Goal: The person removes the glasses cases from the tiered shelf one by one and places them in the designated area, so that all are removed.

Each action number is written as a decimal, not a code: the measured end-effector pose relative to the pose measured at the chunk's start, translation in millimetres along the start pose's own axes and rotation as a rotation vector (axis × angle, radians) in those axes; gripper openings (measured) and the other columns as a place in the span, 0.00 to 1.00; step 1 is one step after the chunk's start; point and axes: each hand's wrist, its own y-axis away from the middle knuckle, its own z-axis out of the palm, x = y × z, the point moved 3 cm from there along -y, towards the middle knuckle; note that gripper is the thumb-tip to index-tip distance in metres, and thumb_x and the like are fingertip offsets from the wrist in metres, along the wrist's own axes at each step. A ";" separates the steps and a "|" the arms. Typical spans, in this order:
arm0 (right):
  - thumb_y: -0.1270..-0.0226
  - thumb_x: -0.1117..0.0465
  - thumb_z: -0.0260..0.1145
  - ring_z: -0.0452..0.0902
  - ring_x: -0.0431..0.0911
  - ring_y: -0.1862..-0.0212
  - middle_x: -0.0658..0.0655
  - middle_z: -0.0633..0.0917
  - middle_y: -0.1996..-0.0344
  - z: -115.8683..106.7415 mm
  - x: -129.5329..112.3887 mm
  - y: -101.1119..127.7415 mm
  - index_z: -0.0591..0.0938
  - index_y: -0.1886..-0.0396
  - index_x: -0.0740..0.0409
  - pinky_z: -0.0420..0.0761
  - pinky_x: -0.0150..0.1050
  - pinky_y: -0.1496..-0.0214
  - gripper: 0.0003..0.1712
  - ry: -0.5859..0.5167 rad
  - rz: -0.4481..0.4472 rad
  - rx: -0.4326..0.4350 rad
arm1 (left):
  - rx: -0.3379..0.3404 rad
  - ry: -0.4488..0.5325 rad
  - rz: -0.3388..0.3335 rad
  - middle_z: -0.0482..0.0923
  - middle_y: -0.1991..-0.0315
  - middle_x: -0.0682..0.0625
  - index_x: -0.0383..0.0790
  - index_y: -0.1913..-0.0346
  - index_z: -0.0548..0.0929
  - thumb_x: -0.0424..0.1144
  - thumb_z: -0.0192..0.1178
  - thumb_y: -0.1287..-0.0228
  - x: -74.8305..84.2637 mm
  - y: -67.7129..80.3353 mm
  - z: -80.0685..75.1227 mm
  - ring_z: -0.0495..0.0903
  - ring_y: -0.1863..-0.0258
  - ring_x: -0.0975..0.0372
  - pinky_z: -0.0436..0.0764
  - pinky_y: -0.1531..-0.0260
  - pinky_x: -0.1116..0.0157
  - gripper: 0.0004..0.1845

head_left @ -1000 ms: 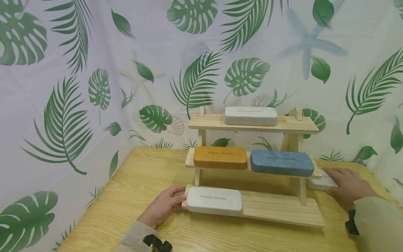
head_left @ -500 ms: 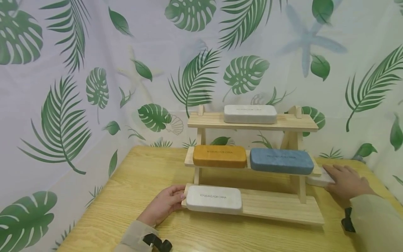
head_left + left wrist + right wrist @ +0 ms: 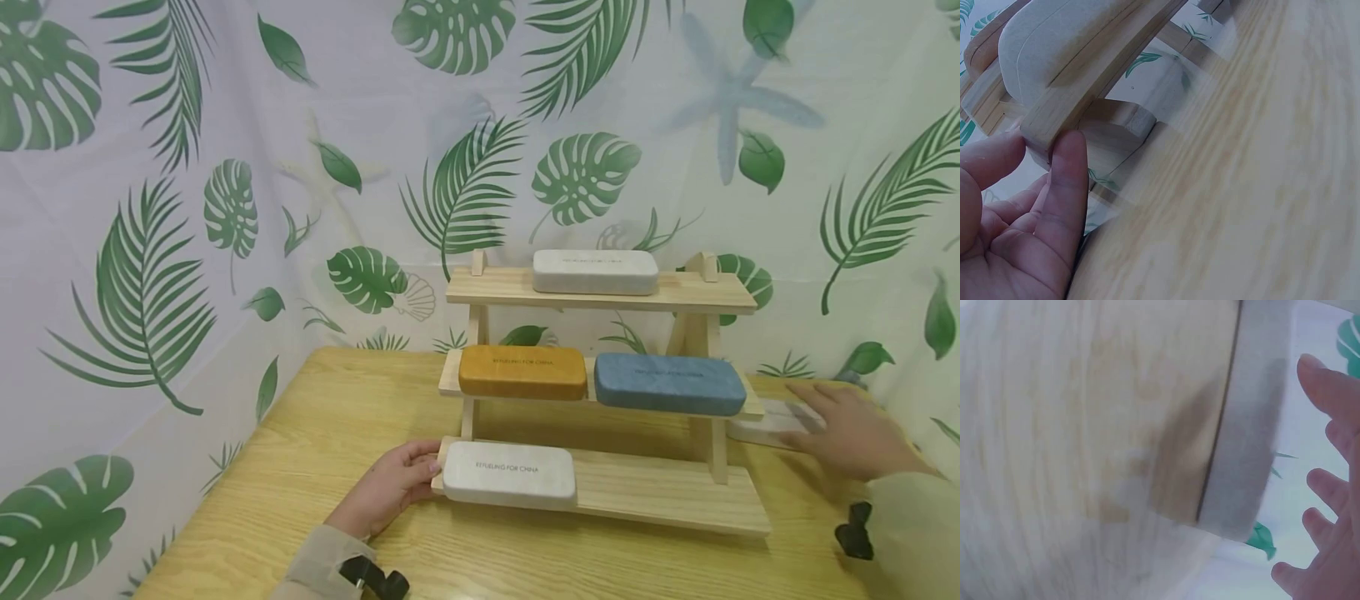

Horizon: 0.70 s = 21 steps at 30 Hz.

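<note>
1 white case lies just left of my spread-fingered right hand, lengthwise side to side, near the worktop's far-right corner; my left hand pinches the stand.

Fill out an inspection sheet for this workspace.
Surface: wood-grain table.
Job's things: tiered wooden stand bearing top white case, orange case, blue case and lower white case; another white case on the table, beside the stand's right end.
Clutter: nothing seen.
Hands: left hand pinches the bottom shelf at its left end; right hand, fingers spread, at the table's white case, contact unclear.
Cables: nothing seen.
Surroundings: leaf-print backdrop behind and left.
</note>
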 end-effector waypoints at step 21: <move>0.32 0.39 0.69 0.55 0.81 0.37 0.84 0.62 0.35 -58.6 -52.6 26.9 0.58 0.22 0.67 0.57 0.80 0.43 0.53 -0.059 0.013 0.153 | 0.008 -0.010 -0.004 0.77 0.39 0.38 0.22 0.27 0.61 0.38 0.55 0.21 1.0 0.1 0.1 0.81 0.45 0.53 0.81 0.46 0.57 0.30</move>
